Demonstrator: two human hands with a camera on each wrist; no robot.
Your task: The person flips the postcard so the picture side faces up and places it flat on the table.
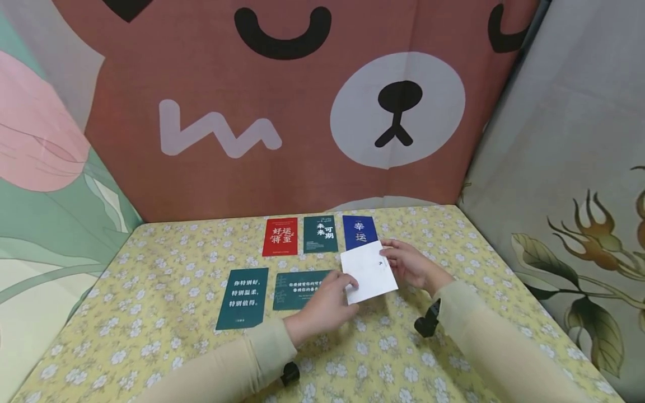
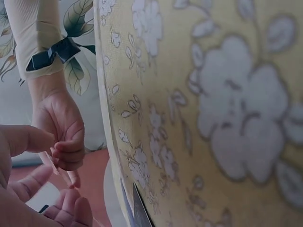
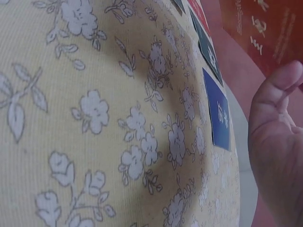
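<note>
My right hand (image 1: 409, 264) pinches a card (image 1: 370, 274) by its right edge. Its white back, with a small dark mark, faces up in the head view; its orange-red front with pale writing shows in the right wrist view. My left hand (image 1: 325, 302) is at the card's lower left edge, its fingertips overlapping it. In the left wrist view the thumb and fingers of the left hand (image 2: 33, 184) stand apart. Just behind the held card lies a blue card (image 1: 359, 230). A green horizontal card (image 1: 292, 291) is partly hidden by the left hand.
A red card (image 1: 280, 237) and a dark green card (image 1: 320, 235) lie in the back row with the blue one. At front left is another green card (image 1: 242, 299). Yellow flowered cloth (image 1: 166, 302) covers the table, and a printed bear curtain (image 1: 302, 179) stands behind.
</note>
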